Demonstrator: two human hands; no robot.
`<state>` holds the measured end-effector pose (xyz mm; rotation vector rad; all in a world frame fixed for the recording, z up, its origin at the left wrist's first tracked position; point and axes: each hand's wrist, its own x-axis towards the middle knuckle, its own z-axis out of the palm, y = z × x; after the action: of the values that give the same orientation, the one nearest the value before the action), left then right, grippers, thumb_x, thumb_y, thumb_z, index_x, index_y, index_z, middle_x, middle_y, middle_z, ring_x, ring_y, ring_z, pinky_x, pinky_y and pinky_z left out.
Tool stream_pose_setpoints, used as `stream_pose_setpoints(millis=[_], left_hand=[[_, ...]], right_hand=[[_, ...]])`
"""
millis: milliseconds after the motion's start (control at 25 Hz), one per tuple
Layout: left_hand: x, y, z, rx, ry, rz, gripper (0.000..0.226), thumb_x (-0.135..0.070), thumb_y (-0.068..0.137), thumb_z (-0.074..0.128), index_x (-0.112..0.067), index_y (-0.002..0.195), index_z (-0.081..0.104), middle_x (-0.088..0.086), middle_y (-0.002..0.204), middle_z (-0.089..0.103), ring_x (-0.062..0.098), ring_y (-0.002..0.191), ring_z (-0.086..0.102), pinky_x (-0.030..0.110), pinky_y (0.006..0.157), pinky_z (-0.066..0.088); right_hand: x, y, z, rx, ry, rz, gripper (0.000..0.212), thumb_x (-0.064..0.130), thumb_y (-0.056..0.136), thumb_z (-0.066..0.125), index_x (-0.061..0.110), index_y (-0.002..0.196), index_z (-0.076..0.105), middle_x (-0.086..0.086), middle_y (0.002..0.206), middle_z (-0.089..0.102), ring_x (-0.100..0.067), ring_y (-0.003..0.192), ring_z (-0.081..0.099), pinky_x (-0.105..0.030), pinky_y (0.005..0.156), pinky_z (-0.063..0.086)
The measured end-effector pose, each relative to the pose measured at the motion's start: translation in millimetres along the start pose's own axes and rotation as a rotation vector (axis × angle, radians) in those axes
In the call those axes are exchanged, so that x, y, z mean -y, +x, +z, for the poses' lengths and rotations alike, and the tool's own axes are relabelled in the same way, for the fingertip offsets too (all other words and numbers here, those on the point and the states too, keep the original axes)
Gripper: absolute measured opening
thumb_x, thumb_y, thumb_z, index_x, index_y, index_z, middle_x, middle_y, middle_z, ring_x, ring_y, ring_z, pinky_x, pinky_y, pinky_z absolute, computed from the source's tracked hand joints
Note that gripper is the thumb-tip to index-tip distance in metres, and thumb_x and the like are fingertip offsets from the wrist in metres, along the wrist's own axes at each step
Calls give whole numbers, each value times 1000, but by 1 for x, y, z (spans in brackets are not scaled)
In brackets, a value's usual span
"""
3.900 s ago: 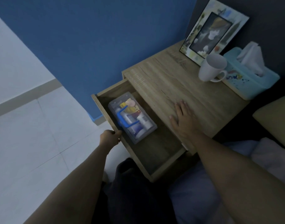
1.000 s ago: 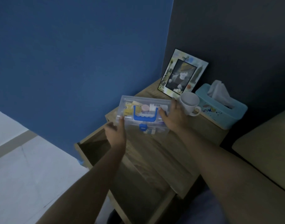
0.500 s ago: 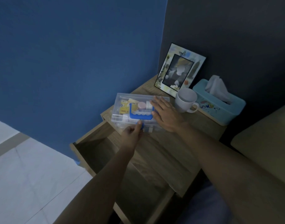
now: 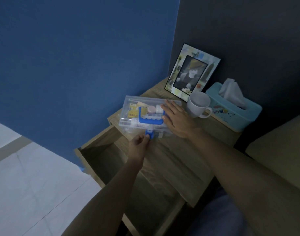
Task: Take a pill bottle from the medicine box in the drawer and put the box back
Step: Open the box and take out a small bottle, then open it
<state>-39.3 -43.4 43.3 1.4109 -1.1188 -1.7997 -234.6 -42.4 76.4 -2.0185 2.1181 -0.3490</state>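
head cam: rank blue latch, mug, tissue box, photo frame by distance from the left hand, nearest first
1. Blue latch: at the left hand's fingertips, on the box's front edge.
2. Mug: to the right, past the right hand.
3. Photo frame: at the back, against the wall.
4. Tissue box: far right of the tabletop.

Frame and tissue box are close; that order is less sure.

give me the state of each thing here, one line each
drawer: open, nothing seen inside
medicine box: on the nightstand top, lid shut
latch: blue, pinched by the left hand's fingers
left hand: at the latch
right hand: flat on the lid, pressing down
mug: upright, looks empty
tissue box: a tissue sticking out
photo frame: leaning on the wall
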Motion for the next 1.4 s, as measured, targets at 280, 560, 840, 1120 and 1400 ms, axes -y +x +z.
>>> stream_pose_setpoints(millis=[280,560,840,1120,1400], left_hand=[[-15,-5,-16,-409,-81,3,55,-4,84,56,-21,134,39,7,131,54,22,114,56,41,90,52],[-37,0,-40,-200,48,112,71,6,85,48,-23,147,29,6,147,44,27,133,45,48,106,42],[-47,6,-50,-80,894,421,82,-3,84,49,-18,150,4,15,157,20,33,143,22,47,115,29],[-43,27,-63,53,1535,559,72,-42,94,27,-8,149,-6,14,160,-5,28,147,-6,42,121,6],[-35,35,-68,59,1533,616,73,-44,94,27,-9,149,-8,13,160,-7,26,147,-8,37,118,3]], right_hand=[[-4,1,-6,94,3,-13,86,68,84,40,22,149,9,-1,161,2,-18,147,-2,-40,119,3],[5,5,-30,271,-170,-47,103,59,77,62,18,149,1,-8,161,-2,-24,148,1,-42,119,17],[8,10,-86,-59,-198,-249,51,34,93,50,19,140,37,-12,138,51,-32,115,56,-42,89,49],[7,55,-107,-236,-475,-171,36,13,89,50,9,124,56,-16,130,56,-34,116,54,-45,97,39],[-2,87,-97,-99,-412,-25,64,28,91,48,5,145,22,-15,152,32,-29,137,35,-42,111,24]])
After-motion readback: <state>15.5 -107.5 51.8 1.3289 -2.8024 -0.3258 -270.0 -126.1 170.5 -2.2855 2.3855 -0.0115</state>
